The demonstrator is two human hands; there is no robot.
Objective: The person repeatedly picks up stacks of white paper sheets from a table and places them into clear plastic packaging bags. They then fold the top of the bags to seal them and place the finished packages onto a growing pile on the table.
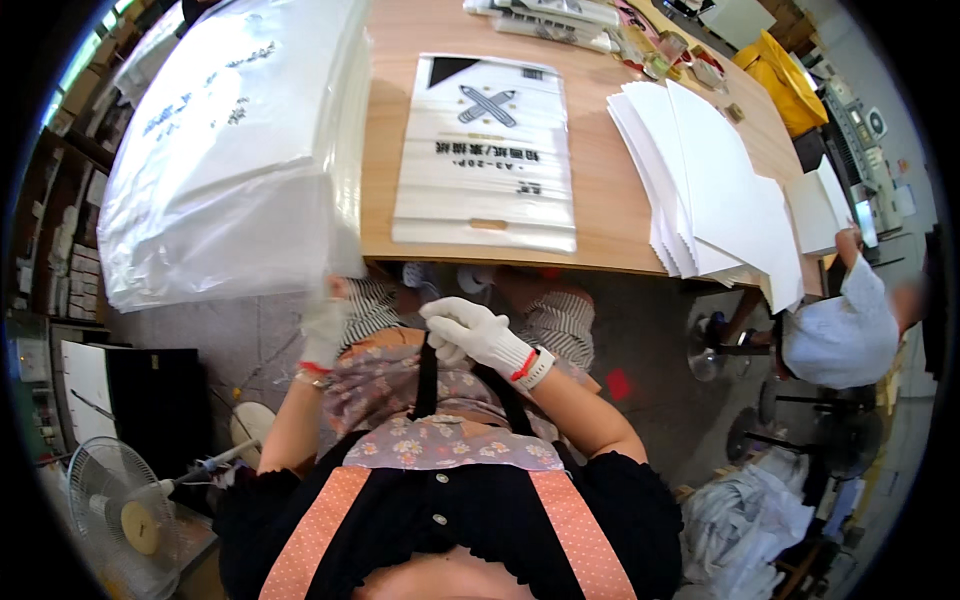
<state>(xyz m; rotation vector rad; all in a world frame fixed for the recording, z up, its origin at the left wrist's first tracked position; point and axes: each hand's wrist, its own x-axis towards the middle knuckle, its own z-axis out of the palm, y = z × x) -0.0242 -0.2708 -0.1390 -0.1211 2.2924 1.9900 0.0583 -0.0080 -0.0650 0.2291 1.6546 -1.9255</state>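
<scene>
My left hand (325, 325), in a white glove, is smeared by motion beside the near edge of a tall stack of clear plastic bags (230, 150). Whether its fingers touch the stack I cannot tell. Over my lap is my right hand (466, 328), also gloved in white, its fingers curled together with nothing showing in them. In front of me on the wooden table, a printed plastic bag (487, 160) with a crossed-pencil picture and a handle slot lies flat near the edge.
Fanned white paper sheets (715, 170) overhang the table's right edge. Rolled plastic packs (555, 25) and jars (665, 55) stand at the back, near a yellow bag (782, 80). A person (845, 320) sits at the right. A fan (125, 510) stands at lower left.
</scene>
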